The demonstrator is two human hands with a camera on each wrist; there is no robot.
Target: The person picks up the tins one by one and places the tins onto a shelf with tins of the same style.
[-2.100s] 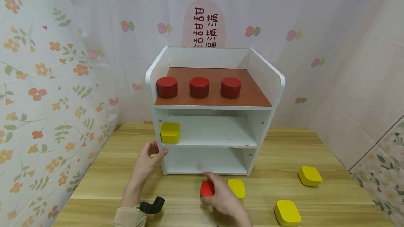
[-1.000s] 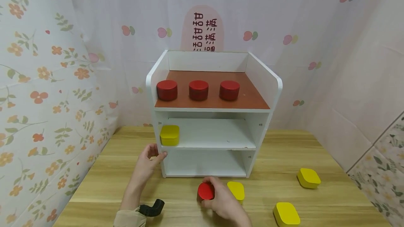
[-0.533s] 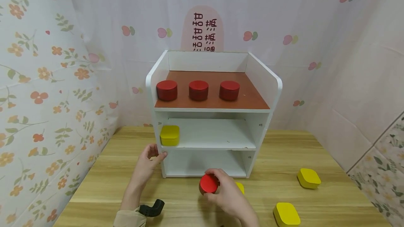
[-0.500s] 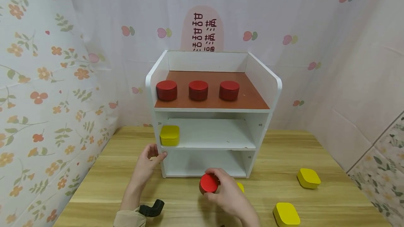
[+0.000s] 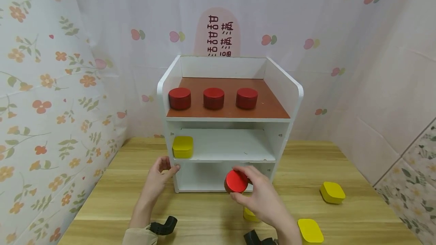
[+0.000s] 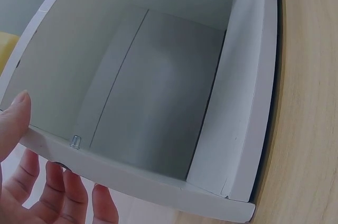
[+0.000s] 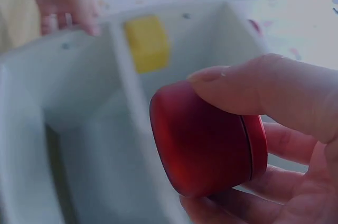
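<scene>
A round red tin (image 5: 236,181) is held up in front of the bottom compartment, pinched between the thumb and fingers of my right hand (image 5: 262,196). Its side and lid seam show close up in the right wrist view, where the tin (image 7: 203,139) tilts between thumb and fingers. My left hand (image 5: 158,177) grips the left side panel of the white shelf (image 5: 221,160), thumb on the front edge. In the left wrist view the fingers (image 6: 74,197) curl behind that panel. Three red tins, left (image 5: 179,98), middle (image 5: 214,98) and right (image 5: 246,98), stand on the brown top.
A yellow square tin (image 5: 182,147) sits at the left of the middle shelf. On the wooden table (image 5: 197,218), one yellow tin (image 5: 251,214) lies partly behind my right hand. Two others, a nearer tin (image 5: 310,231) and a farther tin (image 5: 332,192), lie to the right.
My right hand has taken hold of the red tin, lifted it off the table and moved it up and rightward toward the shelf. The left hand stays on the side panel.
</scene>
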